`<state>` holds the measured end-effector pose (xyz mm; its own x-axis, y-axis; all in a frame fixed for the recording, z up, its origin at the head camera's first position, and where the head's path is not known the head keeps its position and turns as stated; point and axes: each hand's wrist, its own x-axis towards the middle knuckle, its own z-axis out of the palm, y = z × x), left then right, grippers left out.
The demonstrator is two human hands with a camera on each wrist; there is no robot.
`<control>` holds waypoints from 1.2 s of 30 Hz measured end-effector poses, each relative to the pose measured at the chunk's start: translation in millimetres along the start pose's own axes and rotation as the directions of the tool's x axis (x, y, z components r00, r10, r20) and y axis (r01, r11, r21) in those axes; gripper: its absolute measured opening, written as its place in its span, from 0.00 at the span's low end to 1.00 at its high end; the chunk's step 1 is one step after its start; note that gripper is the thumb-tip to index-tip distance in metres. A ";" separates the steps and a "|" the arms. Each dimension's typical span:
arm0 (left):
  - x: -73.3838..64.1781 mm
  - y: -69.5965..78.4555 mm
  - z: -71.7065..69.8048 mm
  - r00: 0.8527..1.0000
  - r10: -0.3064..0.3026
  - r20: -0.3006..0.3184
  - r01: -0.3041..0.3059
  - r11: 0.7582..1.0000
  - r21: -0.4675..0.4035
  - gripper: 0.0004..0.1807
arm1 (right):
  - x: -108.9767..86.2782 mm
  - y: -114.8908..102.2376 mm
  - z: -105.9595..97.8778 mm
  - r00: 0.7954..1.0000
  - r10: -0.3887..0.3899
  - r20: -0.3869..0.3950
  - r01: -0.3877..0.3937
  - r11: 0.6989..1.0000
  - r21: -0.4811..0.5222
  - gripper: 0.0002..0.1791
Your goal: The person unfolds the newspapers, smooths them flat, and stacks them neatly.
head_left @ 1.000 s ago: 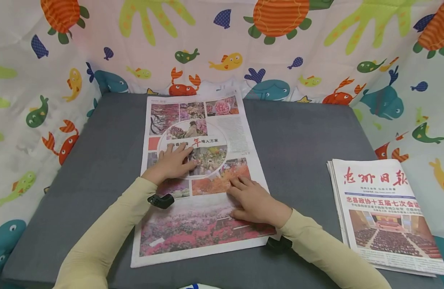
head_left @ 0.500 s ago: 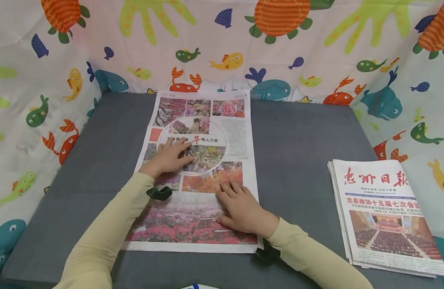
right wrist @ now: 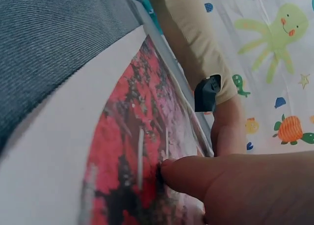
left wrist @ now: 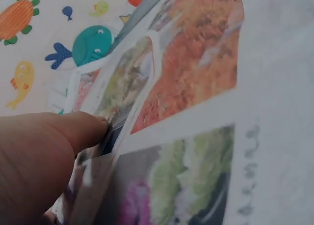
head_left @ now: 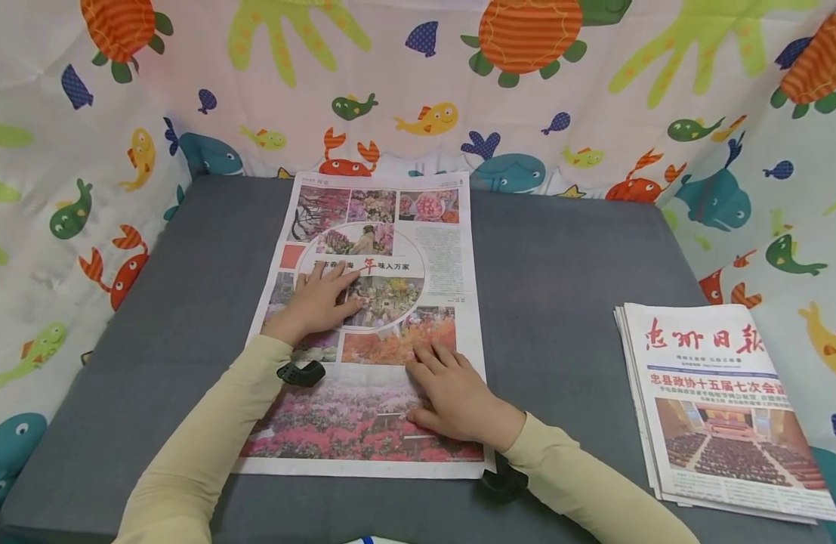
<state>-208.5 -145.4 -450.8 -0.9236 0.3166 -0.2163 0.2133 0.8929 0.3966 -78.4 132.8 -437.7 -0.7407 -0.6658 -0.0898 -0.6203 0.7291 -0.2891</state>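
A newspaper page (head_left: 445, 257) with flower photos lies flat on the grey table in the head view, its long side running away from me. My left hand (head_left: 316, 301) rests on its left middle part, fingers spread across the round photo layout. Lower and to the right, my right hand (head_left: 458, 397) lies on the paper with its fingers stretched over the orange and pink photos. In the left wrist view the left thumb (left wrist: 91, 129) touches the printed page. The right thumb (right wrist: 186, 176) presses on the pink flower photo in the right wrist view.
A stack of folded newspapers (head_left: 717, 363) with a red title lies at the table's right side. The grey table (head_left: 560, 264) is bordered at the back and sides by a white curtain (head_left: 390, 68) printed with sea animals.
Between one second and half a second ago, the newspaper turned from slanted to straighter, its bottom edge shifting left and away as both hands moved with it. Since then paper and hands have stayed still.
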 end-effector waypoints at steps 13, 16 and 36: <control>-93.7 -52.5 -21.2 0.955 -0.270 -0.125 0.254 0.958 -0.134 0.42 | 76.6 -19.9 -32.3 0.995 -0.063 0.077 0.054 0.993 0.107 0.43; -118.5 -60.7 -16.4 0.933 -0.331 -0.142 0.312 0.940 -0.141 0.41 | 105.6 -32.9 -31.8 0.990 -0.079 0.117 0.067 0.993 0.102 0.44; -202.0 -54.4 25.2 0.904 -0.328 -0.274 0.290 0.942 -0.168 0.29 | 186.3 -116.6 18.5 0.985 -0.100 0.144 0.105 0.994 -0.027 0.50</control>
<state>-25.5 -249.9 -451.2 -0.9923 -0.0938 -0.0814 -0.1209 0.8793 0.4608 -139.3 -79.2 -438.4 -0.6304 -0.7509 -0.1969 -0.7011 0.6596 -0.2709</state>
